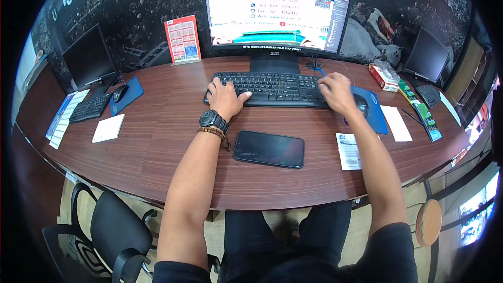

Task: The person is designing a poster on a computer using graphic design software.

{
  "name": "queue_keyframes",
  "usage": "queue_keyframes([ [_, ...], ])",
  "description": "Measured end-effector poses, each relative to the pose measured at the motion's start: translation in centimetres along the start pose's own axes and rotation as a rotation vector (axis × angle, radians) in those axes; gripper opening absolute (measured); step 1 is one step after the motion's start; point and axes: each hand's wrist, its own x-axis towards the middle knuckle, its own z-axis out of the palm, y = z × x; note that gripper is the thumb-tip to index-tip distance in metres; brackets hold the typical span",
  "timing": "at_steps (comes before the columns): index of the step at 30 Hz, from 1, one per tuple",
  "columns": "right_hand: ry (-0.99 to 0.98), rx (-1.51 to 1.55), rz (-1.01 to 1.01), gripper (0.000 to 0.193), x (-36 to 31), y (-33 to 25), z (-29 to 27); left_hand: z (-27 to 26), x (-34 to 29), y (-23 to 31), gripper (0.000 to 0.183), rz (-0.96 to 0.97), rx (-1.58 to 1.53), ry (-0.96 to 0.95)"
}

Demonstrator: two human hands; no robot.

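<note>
My left hand (224,98) rests on the left end of a black keyboard (277,87), its fingers spread over the keys and the thumb stretched toward the right. At the keyboard's right end, my right hand (338,92) is over the number keys with bent, slightly blurred fingers and nothing seen in its grasp. A black mouse (361,106) lies beside the right wrist on a blue mouse pad (378,119). Behind the keyboard stands a lit curved monitor (277,15) showing a colourful page layout. Nearer to me, a dark smartphone (269,149) lies flat on the desk.
The brown wooden desk (157,152) also bears a printed paper (347,152) by my right forearm, a white slip (396,123), a pen (411,116), a red-and-white box (384,77) and a standing calendar (183,39). Dark monitors flank both sides. A black chair (119,225) stands front left.
</note>
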Motion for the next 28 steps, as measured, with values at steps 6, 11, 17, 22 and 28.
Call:
queue_keyframes([
  [6, 0.156, -0.105, 0.291, 0.024, -5.3, 7.2, -3.6, -0.2, 0.1, 0.2, 0.043, 0.132, -0.054, 0.121],
  [11, 0.149, 0.023, 0.344, 0.03, -7.0, 7.5, -3.8, 0.4, 0.2, 0.2, 0.031, 0.221, -0.161, 0.134],
  [17, 0.075, 0.015, 0.303, 0.032, -6.5, 6.2, -3.9, 0.3, 0.3, 0.1, 0.031, 0.222, -0.154, 0.148],
  [22, 0.065, 0.065, 0.291, 0.032, -6.4, 6.3, -3.6, 0.4, 0.5, 0.3, 0.032, 0.219, -0.155, 0.127],
  [28, 0.066, 0.082, 0.244, 0.035, -6.5, 6.8, -3.4, 0.6, 0.5, 0.2, 0.032, 0.209, -0.151, 0.129],
])
